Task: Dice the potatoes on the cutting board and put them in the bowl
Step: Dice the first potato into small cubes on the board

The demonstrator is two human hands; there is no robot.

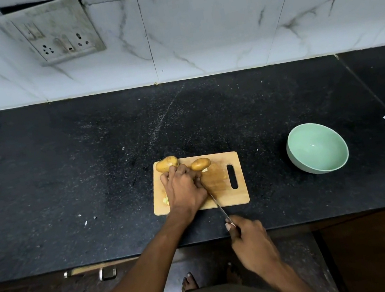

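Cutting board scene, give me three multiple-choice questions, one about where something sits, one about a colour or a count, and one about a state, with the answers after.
1. Where is the bowl relative to the cutting board?
A. To its right
B. To its left
C. On it

2. How many whole potatoes lie at the board's far edge?
A. Five
B. Two
C. None

3. What is the right hand doing?
A. Resting flat
B. Lifting the bowl
C. Gripping the knife

Answers: 1 A, the pale green bowl sits on the counter right of the board. 2 B, one potato and another. 3 C, its fingers wrap the handle.
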